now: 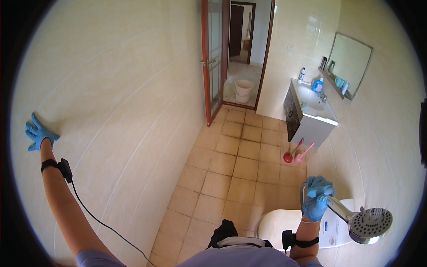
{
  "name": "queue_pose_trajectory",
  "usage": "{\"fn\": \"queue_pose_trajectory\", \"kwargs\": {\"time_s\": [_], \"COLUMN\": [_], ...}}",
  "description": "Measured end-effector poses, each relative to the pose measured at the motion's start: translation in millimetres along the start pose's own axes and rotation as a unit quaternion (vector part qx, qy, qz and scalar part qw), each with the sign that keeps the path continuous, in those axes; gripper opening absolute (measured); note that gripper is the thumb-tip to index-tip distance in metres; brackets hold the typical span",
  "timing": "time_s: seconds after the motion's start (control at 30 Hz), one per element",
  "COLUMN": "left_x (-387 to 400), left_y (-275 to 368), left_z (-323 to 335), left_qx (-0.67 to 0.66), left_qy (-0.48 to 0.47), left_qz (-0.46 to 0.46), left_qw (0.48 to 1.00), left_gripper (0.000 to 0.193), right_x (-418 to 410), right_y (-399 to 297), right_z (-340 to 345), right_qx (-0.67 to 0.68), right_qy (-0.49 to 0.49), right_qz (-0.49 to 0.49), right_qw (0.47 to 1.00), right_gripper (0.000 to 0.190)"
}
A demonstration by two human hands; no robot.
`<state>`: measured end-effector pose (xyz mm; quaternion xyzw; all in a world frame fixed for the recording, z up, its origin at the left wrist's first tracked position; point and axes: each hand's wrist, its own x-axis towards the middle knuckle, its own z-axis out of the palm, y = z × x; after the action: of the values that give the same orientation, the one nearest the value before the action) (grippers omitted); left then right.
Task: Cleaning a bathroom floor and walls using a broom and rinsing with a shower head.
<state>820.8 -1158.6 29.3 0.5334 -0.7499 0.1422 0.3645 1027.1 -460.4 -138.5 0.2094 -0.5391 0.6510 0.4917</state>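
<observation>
My left hand [40,133], in a blue disposable glove, is spread against the cream wall tiles at the far left and holds nothing. At the lower right my right hand [317,197], gloved the same way, is closed around the handle of a chrome shower head [371,223]. The perforated face of the shower head is turned up towards the camera, and fine streaks that look like water show at it. Its hose [303,197] shows in part beside the right wrist. Below the right hand is a white toilet [278,227], partly hidden by the forearm.
A vanity with a washbasin [310,98] stands under a mirror [352,65], with a blue detergent bottle [318,85] on it. A red plunger [288,158] and a pink toilet brush [298,159] stand beside the vanity. Beyond the open glazed door [213,63] is a bucket [244,90].
</observation>
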Motion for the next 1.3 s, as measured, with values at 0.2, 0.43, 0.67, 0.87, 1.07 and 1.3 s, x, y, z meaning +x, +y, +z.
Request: {"fn": "queue_pose_trajectory", "kwargs": {"time_s": [0.2, 0.43, 0.67, 0.87, 1.07, 1.3], "left_x": [-5.1, -3.9, -0.2, 2.7, 6.9, 11.5], "left_y": [0.0, 0.5, 3.7, 3.9, 0.7, 3.2], "left_z": [-5.8, -8.8, -0.9, 4.2, 10.1, 10.0], "left_qx": [-0.002, 0.005, 0.007, -0.006, -0.011, -0.005], "left_qy": [-0.004, -0.001, 0.005, 0.039, 0.05, 0.035], "left_qz": [0.0, 0.003, 0.0, -0.003, 0.002, -0.005], "left_qw": [1.0, 1.0, 1.0, 0.999, 0.999, 0.999], "left_gripper": [0.122, 0.122, 0.123, 0.121, 0.12, 0.122], "right_x": [-4.1, -17.3, -36.7, -56.5, -76.5, -93.6], "right_y": [3.8, 23.2, 44.6, 57.4, 68.4, 75.7], "right_z": [-7.2, -31.4, -57.1, -82.2, -100.7, -114.3], "right_qx": [-0.001, 0.029, 0.072, 0.067, 0.004, -0.052], "right_qy": [-0.004, 0.023, 0.098, 0.155, 0.222, 0.209], "right_qz": [0.02, 0.177, 0.276, 0.377, 0.506, 0.544], "right_qw": [1.0, 0.984, 0.953, 0.91, 0.834, 0.811], "right_gripper": [0.032, 0.026, 0.019, 0.015, 0.014, 0.017]}}
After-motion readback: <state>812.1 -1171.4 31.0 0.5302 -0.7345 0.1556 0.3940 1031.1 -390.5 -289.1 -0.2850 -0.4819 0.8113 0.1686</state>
